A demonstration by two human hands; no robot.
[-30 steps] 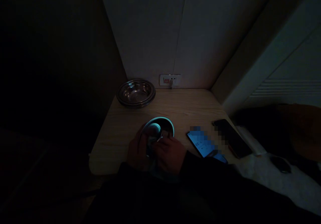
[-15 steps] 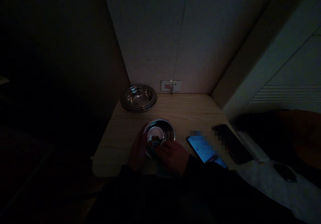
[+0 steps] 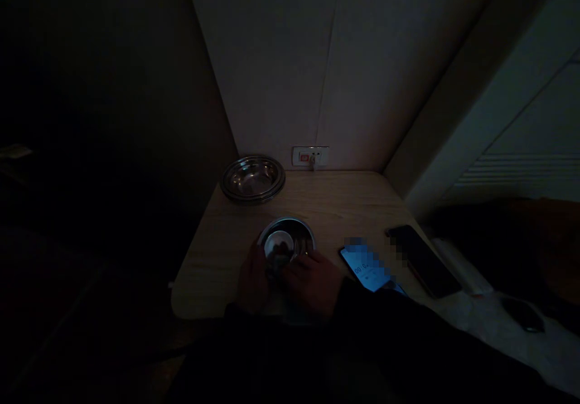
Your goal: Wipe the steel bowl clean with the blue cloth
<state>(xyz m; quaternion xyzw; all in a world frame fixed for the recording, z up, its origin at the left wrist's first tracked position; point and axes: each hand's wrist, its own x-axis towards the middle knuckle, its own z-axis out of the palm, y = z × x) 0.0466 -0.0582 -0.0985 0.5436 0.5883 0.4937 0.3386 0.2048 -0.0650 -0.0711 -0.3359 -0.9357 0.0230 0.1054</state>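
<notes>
A shiny steel bowl [image 3: 286,220] rests near the front of the small wooden table, its inside reflecting the light. My left hand [image 3: 252,280] is wrapped round the bowl's left side, steadying it by the wall. Over the near right rim reaches my right hand [image 3: 312,280], its fingers bent down into the bowl. They press a dark, bluish cloth [image 3: 280,260] against the inner wall; dim light blurs its edges. Part of the same dark material seems to hang below my right palm.
Several nested steel bowls [image 3: 252,179] stand at the table's back left corner. A lit phone [image 3: 368,268] and a dark phone [image 3: 426,261] lie at the right. Behind, a wall socket [image 3: 310,156] holds a plug. A dark oval object [image 3: 523,315] lies on white fabric beyond the table [image 3: 344,195].
My right hand and the cloth have shifted slightly within the bowl. My left hand sits a little lower on the bowl's side. The whole view has moved slightly.
</notes>
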